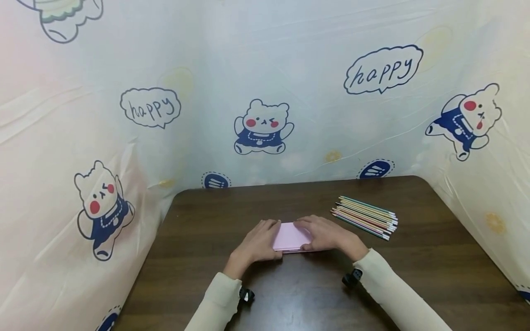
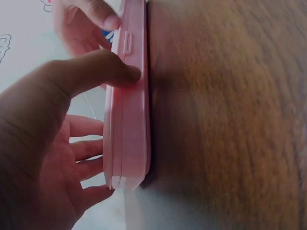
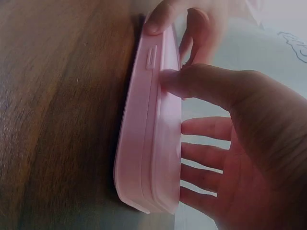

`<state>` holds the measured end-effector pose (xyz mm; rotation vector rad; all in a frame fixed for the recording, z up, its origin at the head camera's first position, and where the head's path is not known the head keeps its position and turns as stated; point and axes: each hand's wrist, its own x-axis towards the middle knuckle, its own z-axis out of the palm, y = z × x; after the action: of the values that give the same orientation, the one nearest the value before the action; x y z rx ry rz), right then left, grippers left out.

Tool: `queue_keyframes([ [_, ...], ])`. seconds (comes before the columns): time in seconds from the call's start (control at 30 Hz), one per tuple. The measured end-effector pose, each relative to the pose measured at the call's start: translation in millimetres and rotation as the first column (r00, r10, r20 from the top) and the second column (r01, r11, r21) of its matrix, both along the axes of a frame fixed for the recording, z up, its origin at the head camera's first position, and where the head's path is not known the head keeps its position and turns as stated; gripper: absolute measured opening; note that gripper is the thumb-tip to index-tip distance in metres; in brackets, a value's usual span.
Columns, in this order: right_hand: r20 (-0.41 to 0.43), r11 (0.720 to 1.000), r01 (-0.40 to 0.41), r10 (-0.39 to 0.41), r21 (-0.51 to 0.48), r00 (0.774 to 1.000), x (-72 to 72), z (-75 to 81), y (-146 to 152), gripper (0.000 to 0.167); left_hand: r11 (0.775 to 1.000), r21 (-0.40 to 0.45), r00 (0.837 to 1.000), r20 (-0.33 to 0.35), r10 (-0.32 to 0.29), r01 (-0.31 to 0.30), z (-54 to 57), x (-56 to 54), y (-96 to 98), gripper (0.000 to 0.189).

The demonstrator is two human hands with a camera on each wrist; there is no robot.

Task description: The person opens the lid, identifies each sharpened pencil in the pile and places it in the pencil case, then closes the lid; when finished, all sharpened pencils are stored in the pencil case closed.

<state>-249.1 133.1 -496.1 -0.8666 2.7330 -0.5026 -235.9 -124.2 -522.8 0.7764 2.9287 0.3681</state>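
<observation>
A pink plastic pencil case [image 1: 291, 236] lies flat on the table, its lid down and its latch side towards me. My left hand [image 1: 257, 242] grips its left part, the thumb on the front side and the fingers along the far edge. Opposite, my right hand [image 1: 325, 233] holds the right part in the same way. In the left wrist view the left thumb presses beside the small latch [image 2: 128, 43]. The right wrist view has the right thumb [image 3: 177, 82] at the lid's front edge, near that latch.
Several pencils [image 1: 364, 217] lie side by side in a slanted row at the back right of the brown wooden table [image 1: 198, 220]. A pale curtain [image 1: 198, 133] printed with cartoon bears surrounds the table's back and sides.
</observation>
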Motion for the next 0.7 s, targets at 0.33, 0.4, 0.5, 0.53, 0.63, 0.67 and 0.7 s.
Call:
queue_keyframes([
  [0.33, -0.06, 0.998, -0.035, 0.038, 0.043, 0.997, 0.0, -7.4, -3.8, 0.082, 1.0, -0.005, 0.998, -0.051, -0.03, 0.03, -4.7, -5.0, 6.3, 0.107],
  [0.4, -0.11, 0.997, -0.061, 0.067, 0.056, 0.992, -0.7, -8.5, -4.5, 0.081, 0.999, -0.019, 0.996, -0.076, -0.041, 0.04, -6.7, -8.2, 7.6, 0.105],
  [0.5, -0.176, 0.993, -0.086, 0.099, 0.079, 0.979, -1.4, -9.0, -5.1, 0.081, 0.998, -0.03, 0.994, -0.096, -0.052, 0.049, -7.3, -11.8, 8.8, 0.102],
  [0.53, -0.192, 0.992, -0.091, 0.106, 0.084, 0.976, -1.5, -9.3, -5.2, 0.081, 0.998, -0.031, 0.994, -0.098, -0.053, 0.05, -7.3, -12.3, 8.9, 0.101],
  [0.63, -0.216, 0.99, -0.099, 0.119, 0.099, 0.969, -1.3, -10.8, -4.7, 0.081, 0.998, -0.032, 0.995, -0.088, -0.053, 0.051, -7.4, -12.4, 8.7, 0.102],
  [0.67, -0.22, 0.989, -0.103, 0.123, 0.103, 0.968, -1.0, -11.1, -4.6, 0.081, 0.998, -0.031, 0.995, -0.084, -0.053, 0.05, -7.8, -12.3, 8.5, 0.102],
  [0.7, -0.224, 0.989, -0.106, 0.128, 0.107, 0.966, -0.8, -11.5, -4.4, 0.081, 0.998, -0.031, 0.995, -0.082, -0.052, 0.05, -8.2, -12.1, 8.3, 0.101],
])
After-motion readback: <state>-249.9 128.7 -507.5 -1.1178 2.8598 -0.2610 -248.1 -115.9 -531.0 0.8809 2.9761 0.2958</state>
